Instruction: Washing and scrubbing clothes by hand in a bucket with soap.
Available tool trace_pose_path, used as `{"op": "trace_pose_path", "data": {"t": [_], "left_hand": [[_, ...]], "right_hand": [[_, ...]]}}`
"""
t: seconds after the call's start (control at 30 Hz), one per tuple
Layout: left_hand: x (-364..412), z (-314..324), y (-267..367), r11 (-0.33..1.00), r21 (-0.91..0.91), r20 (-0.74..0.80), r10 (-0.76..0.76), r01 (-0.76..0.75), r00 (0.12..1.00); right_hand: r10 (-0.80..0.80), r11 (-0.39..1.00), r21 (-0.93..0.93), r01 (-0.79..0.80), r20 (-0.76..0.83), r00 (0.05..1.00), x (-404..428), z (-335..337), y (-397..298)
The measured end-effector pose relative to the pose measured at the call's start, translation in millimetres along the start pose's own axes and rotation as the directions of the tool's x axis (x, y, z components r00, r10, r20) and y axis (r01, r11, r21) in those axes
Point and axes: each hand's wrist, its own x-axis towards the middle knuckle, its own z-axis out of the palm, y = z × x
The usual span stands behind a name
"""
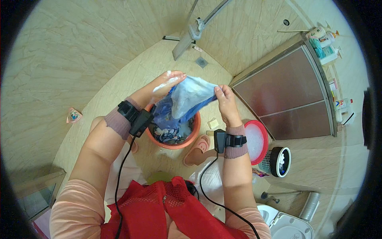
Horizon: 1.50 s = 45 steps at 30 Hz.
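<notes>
Wet blue and pale cloth (194, 94) is stretched between my two hands above an orange-red plastic tub (198, 127). My left hand (168, 82), with white suds on it, holds the cloth's upper left edge. At its right corner, my right hand (225, 97) pinches the fabric between thumb and fingers. More of the blue fabric hangs down into the tub. Dark patterned laundry (168, 136) lies in the water there. Black devices with cables are strapped over both my wrists.
A bar of soap (213, 123) lies on the floor right of the tub. Farther right stand a red basin of suds (264, 140) and a waste bin (289, 161). A brown-panelled cabinet (292, 86) stands at the right wall, a toilet (291, 227) at the lower right. A floor drain (201, 62) lies ahead.
</notes>
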Motion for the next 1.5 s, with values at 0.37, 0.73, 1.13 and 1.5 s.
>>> {"op": "trace_pose_path", "data": {"t": [0.37, 0.73, 1.13, 1.5], "left_hand": [[12.1, 27.1, -20.2, 0.787, -0.612, -0.259, -0.297, 0.082, 0.919], [26.0, 29.0, -67.4, 0.843, -0.528, -0.121, 0.045, -0.103, 0.992], [19.2, 31.5, -58.0, 0.745, -0.659, -0.068, -0.196, 0.103, 0.978], [31.6, 39.2, -36.4, 0.651, -0.737, 0.017, -0.249, 0.18, 0.968]], "right_hand": [[-0.335, 0.923, -0.215, 0.32, -0.034, 0.942, -15.7, 95.1, -32.8], [-0.384, 0.875, -0.397, 0.277, -0.22, 0.897, 7.6, 106.9, -21.6], [-0.489, 0.793, -0.482, 0.372, -0.139, 0.861, -5.7, 113.3, -27.9], [0.161, 0.919, 0.386, -0.078, -0.187, 0.969, 44.3, 72.4, 12.0]]}}
